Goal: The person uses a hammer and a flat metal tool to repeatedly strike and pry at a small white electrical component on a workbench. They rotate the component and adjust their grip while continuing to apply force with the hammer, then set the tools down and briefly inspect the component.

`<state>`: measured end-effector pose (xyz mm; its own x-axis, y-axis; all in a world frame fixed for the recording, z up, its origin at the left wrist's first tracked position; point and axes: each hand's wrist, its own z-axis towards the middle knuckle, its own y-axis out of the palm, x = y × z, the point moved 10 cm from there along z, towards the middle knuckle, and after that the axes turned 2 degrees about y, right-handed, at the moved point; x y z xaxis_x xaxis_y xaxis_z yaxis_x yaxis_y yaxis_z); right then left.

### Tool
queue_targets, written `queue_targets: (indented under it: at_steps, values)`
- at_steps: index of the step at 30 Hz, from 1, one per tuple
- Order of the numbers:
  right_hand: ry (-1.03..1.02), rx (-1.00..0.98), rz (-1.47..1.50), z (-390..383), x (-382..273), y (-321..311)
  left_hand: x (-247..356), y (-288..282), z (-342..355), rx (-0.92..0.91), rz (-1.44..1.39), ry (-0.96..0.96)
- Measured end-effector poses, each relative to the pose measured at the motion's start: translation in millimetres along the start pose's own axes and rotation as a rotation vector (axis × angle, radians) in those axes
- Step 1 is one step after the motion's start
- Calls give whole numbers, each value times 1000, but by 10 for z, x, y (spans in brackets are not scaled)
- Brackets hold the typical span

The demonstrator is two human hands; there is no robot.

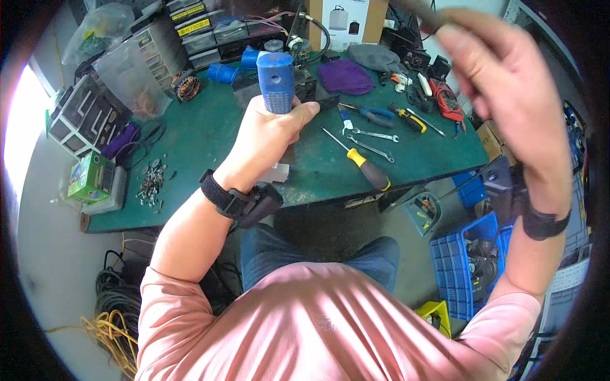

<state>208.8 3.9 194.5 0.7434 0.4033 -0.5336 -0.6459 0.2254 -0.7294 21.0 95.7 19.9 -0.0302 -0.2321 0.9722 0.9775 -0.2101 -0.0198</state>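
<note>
My left hand (pixel 264 127) is closed round the blue handle (pixel 276 79) of a tool held upright over the bench. Its lower end is hidden behind my hand and wrist. My right hand (pixel 515 89) is raised at the upper right, its fingers closed on a dark, bar-like thing (pixel 417 11) that is blurred and cut off by the picture's edge. Behind my left hand stands a dark metal block (pixel 305 89). To its right lie a yellow-and-black screwdriver (pixel 365 166), two wrenches (pixel 376 134), blue-handled pliers (pixel 376 115) and a yellow-and-black plier-like tool (pixel 410 119).
The green bench top (pixel 216 136) carries a heap of screws (pixel 152 184), a green box (pixel 91 176), a purple cloth (pixel 345 76) and a red-cased meter (pixel 447 100). Small drawers stand along the back left. Below right is a blue crate (pixel 452 270); cables (pixel 117 298) coil at lower left.
</note>
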Motion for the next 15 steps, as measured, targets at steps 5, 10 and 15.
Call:
queue_targets:
  at_steps: [5, 10, 15]
  values:
    - [109, 165, -136, -274, 45, -717, 52, 213, 46, -64, 1, 3]
    - [-245, 104, -243, -306, -128, 20, -34, 119, 29, -23, 14, -10]
    - [-55, 92, -13, -225, -32, -319, -2, 192, -21, -30, 119, 2]
